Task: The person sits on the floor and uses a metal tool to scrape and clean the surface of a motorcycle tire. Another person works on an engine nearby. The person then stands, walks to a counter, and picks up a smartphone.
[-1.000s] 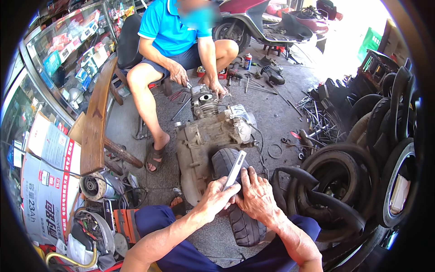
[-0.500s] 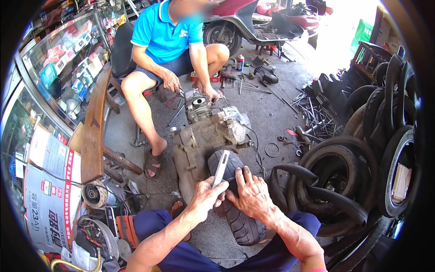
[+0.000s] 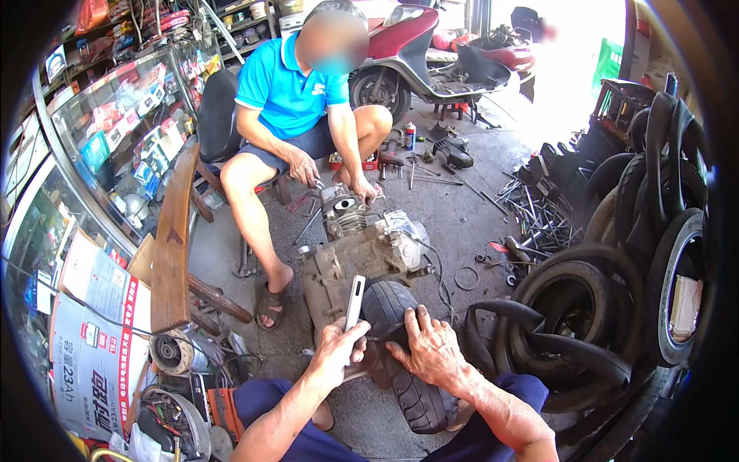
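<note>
My left hand (image 3: 337,351) is wrapped round a flat silver metal bar (image 3: 355,301) with a slot near its upper end, perhaps a wrench handle; its lower part is hidden by the hand. The bar points up and away, just left of a black scooter tire (image 3: 416,390) standing between my knees. On the tire's tread rests my right hand (image 3: 428,348), fingers stretched out and thumb apart. Ahead of the tire lies a dirty scooter engine (image 3: 335,273). A co-worker in a blue shirt (image 3: 285,96) sits across from me, both hands at the engine's finned cylinder (image 3: 350,223).
Old tires (image 3: 570,300) and cut rubber are heaped at the right, beside a pile of metal tools (image 3: 539,208). A wooden bench (image 3: 173,239), a cardboard box (image 3: 96,331) and a glass display case (image 3: 115,115) line the left. A red scooter (image 3: 400,58) stands behind.
My left hand and the silver bar have moved left and toward me, away from the tire. My right hand stays on the tread. The whole view has shifted slightly.
</note>
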Demonstrator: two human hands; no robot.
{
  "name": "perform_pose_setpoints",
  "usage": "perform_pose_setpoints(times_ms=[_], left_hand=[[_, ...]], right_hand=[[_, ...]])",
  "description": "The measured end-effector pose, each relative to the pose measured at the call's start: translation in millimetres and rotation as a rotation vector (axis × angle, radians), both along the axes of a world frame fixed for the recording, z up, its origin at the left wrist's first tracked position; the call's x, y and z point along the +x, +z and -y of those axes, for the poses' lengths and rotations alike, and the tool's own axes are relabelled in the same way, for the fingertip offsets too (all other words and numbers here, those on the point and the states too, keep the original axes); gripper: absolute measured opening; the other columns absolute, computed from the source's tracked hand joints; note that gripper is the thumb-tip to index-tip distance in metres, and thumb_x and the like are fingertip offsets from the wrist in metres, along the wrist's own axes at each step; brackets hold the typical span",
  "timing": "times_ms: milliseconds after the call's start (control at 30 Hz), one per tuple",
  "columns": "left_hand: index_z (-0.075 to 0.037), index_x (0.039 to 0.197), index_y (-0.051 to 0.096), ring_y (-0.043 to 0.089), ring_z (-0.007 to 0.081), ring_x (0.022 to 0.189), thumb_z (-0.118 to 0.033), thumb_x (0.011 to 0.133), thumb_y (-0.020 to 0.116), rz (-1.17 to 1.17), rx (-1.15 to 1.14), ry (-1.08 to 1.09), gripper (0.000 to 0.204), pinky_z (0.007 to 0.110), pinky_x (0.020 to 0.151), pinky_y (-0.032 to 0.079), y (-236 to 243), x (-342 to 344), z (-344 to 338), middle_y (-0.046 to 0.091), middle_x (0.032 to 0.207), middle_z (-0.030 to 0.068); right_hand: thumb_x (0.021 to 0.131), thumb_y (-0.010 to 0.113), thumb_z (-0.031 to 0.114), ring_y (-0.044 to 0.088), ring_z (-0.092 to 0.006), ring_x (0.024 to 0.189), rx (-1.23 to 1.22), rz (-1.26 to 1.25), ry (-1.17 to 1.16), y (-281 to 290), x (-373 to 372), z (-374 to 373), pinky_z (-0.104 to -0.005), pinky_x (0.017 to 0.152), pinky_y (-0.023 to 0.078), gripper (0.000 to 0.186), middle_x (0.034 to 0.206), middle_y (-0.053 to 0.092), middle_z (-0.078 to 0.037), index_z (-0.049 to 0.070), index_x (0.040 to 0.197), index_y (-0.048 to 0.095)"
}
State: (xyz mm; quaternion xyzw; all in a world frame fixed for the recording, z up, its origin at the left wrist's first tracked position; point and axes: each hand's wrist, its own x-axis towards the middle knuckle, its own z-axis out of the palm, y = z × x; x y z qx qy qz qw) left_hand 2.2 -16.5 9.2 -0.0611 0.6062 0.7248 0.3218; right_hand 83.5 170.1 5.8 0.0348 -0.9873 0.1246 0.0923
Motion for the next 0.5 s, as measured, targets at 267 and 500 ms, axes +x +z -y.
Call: perform_pose_setpoints(times_ms=[267,500], left_hand=[[0.001,0.1,0.062,0.047,0.008,0.051,-0.016,0.096,0.064,-0.009,0.015,-0.002,0.017,0.021,0.044,0.039,-3.1,1.0,1.8,0.055,0.07,0.0022],[-0.003,0.097,0.06,0.049,0.0063,0.05,-0.02,0.095,0.066,-0.004,0.027,-0.04,0.017,0.02,0.044,0.039,-4.1,1.6,1.5,0.057,0.068,0.0005]], right_hand=[[0.09,0.062,0.051,0.066,-0.0414,0.088,0.015,-0.06,0.008,-7.7,-0.8,-1.1,-0.0474,0.076,0.051,0.073,0.122,0.055,-0.033,-0.009,0.129,0.048],[0.09,0.061,0.05,0.066,-0.0401,0.088,0.032,-0.085,0.009,-8.5,-0.3,-1.0,-0.0467,0.076,0.05,0.073,0.12,0.055,-0.032,-0.01,0.129,0.047]])
